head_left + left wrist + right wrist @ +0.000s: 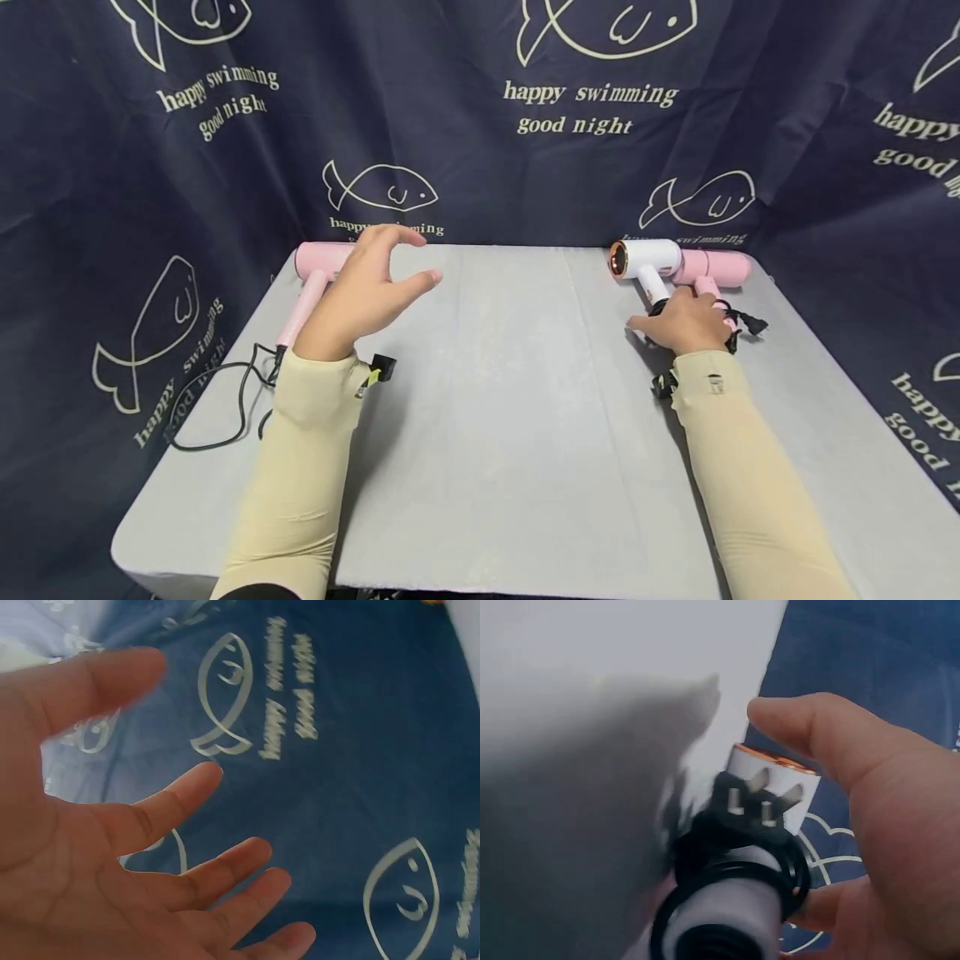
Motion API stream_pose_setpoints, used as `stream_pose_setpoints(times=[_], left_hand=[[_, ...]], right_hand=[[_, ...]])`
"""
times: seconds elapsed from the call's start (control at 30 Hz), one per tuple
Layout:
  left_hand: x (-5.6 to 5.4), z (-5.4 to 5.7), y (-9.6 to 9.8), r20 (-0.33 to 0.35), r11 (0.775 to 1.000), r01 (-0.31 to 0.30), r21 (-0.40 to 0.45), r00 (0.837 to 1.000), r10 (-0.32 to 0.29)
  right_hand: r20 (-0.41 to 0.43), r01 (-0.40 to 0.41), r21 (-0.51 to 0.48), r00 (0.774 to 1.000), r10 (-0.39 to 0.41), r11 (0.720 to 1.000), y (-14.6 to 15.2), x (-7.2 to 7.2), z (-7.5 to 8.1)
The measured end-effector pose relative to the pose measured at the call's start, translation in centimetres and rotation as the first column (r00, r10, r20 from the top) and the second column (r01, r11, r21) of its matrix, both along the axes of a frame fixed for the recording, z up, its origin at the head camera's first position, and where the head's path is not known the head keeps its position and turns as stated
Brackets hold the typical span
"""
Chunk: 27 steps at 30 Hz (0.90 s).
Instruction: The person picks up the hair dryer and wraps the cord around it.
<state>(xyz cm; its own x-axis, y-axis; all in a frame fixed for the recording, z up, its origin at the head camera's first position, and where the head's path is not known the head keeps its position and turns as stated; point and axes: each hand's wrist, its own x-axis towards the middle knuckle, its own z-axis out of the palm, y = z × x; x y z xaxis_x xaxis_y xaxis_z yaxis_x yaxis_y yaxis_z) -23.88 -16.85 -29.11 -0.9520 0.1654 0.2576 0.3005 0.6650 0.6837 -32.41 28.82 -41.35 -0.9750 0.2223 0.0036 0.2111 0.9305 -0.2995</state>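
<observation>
My right hand is over the handle of a white hair dryer with a copper-coloured nozzle ring. In the right wrist view the thumb stands out straight, apart from the dryer, and fingertips show beside its handle. A black cord is wound round that handle, with a plug on top. Just right of the white dryer lies a pink hair dryer, its handle partly behind my right hand. My left hand is raised with fingers spread, holding nothing. It partly covers another pink hair dryer.
A loose black cord trails from the left pink dryer across the left side of the pale table. Dark blue curtain with fish prints hangs behind the table and along both sides.
</observation>
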Motion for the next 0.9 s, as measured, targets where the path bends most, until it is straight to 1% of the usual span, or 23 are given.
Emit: stream_pose_setpoints(times=[0.1, 0.17, 0.23, 0.33, 0.47, 0.6, 0.67, 0.73, 0.77, 0.83, 0.9], left_hand=[[-1.7, -0.7, -1.2, 0.035, 0.996, -0.046, -0.082, 0.998, 0.049], [-2.9, -1.2, -2.2, 0.062, 0.986, -0.076, -0.149, 0.994, 0.086], [-4.2, -1.6, -3.4, 0.089, 0.974, -0.098, -0.204, 0.989, 0.118], [-5.8, -2.1, -5.4, 0.134, 0.959, -0.12, -0.256, 0.978, 0.158], [-7.1, -2.9, -7.6, 0.178, 0.943, -0.144, -0.3, 0.963, 0.204], [-7.9, -3.5, -8.9, 0.173, 0.909, -0.183, -0.373, 0.949, 0.262], [-8.3, -3.9, -9.4, 0.187, 0.887, -0.21, -0.411, 0.933, 0.307], [-8.7, -4.3, -10.1, 0.215, 0.862, -0.232, -0.451, 0.909, 0.357], [-8.9, -4.6, -10.5, 0.232, 0.854, -0.24, -0.461, 0.897, 0.377], [-9.3, -5.3, -11.4, 0.277, 0.847, -0.253, -0.468, 0.868, 0.412], [-9.7, -6.0, -12.6, 0.317, 0.848, -0.256, -0.465, 0.846, 0.429]], right_hand=[[-0.015, 0.012, -0.009, 1.0, -0.012, 1.0, -0.2, 0.2, 0.5], [-0.035, 0.011, -0.021, 0.999, -0.012, 1.0, -0.3, 0.3, 0.9], [-0.073, 0.003, -0.04, 0.997, -0.005, 0.999, -0.6, 0.5, 1.3], [-0.137, -0.028, -0.071, 0.99, 0.018, 0.997, -1.3, 0.6, 2.1], [-0.235, -0.081, -0.12, 0.971, 0.051, 0.99, -2.4, 1.2, 3.5], [-0.341, -0.149, -0.156, 0.936, 0.089, 0.976, -3.6, 2.0, 5.0], [-0.377, -0.189, -0.166, 0.919, 0.115, 0.968, -4.2, 2.4, 5.8], [-0.392, -0.228, -0.173, 0.908, 0.145, 0.958, -4.8, 2.9, 6.6], [-0.393, -0.242, -0.176, 0.906, 0.157, 0.954, -5.0, 3.2, 7.0], [-0.384, -0.267, -0.186, 0.906, 0.18, 0.946, -5.3, 3.8, 7.8], [-0.375, -0.291, -0.199, 0.905, 0.201, 0.936, -5.5, 4.5, 8.5]])
